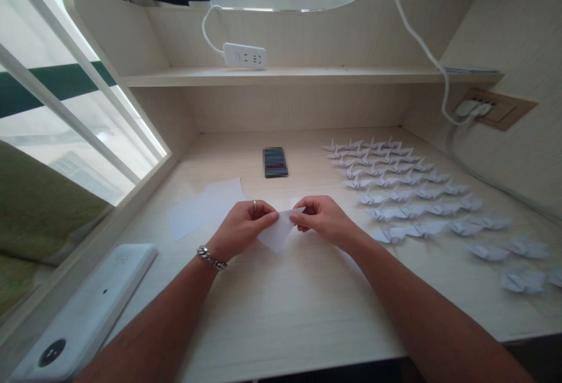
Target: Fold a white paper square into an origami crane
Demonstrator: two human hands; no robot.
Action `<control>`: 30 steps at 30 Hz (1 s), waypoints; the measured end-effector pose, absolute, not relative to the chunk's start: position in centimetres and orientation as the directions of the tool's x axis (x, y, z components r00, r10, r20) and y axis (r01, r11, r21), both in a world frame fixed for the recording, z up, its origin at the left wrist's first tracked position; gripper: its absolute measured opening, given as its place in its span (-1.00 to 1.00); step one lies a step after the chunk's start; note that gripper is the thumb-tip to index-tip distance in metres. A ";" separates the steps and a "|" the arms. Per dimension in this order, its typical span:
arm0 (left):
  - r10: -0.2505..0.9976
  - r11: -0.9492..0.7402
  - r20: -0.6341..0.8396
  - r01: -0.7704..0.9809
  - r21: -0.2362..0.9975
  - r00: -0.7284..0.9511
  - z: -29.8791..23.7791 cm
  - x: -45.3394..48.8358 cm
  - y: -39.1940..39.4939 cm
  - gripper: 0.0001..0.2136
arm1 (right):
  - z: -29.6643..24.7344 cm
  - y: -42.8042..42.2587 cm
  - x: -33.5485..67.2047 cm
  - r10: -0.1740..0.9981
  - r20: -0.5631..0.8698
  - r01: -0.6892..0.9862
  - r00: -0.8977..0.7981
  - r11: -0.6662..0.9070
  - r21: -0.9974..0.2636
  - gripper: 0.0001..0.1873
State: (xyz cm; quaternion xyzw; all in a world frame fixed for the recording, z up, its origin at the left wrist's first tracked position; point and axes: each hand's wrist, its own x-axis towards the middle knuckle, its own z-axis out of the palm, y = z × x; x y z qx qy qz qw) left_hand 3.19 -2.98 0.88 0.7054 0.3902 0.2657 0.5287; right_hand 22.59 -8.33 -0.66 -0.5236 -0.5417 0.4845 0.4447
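Between my two hands is a small folded sheet of white paper (277, 236), held just over the desk with one corner pointing toward me. My left hand (243, 221), with a ring and a chain bracelet, pinches its upper left edge between thumb and fingers. My right hand (322, 216) pinches the upper right corner, whose tip shows above the thumb. Flat white paper sheets (202, 207) lie beyond and left of my left hand. Rows of white folded paper cranes (395, 195) stand to the right, some partly behind my right forearm.
A dark, blurred-out rectangular object (275, 162) lies at the desk's middle back. At the left edge sits a long white device (88, 313) with a round dark button. A power strip (244, 55) rests on the shelf (307, 76); its cord reaches a wall socket (496, 108).
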 end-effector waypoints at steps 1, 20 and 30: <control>0.832 -0.124 -0.037 0.251 0.960 0.554 0.9 3.1 -2.9 -0.73 | -0.6 -8.3 22.6 0.998 -0.035 0.089 -0.044 -0.031 -0.996 -0.77; 0.854 -0.044 -0.019 0.109 0.993 0.519 1.0 2.9 -2.8 -0.79 | -0.1 -8.3 23.3 0.990 -0.136 -0.159 0.033 -0.129 -0.979 -0.57; 0.842 -0.065 -0.053 0.198 0.978 0.537 1.2 3.0 -3.0 -0.83 | -0.9 -8.5 22.4 0.998 -0.038 0.081 -0.059 -0.034 -0.996 -0.70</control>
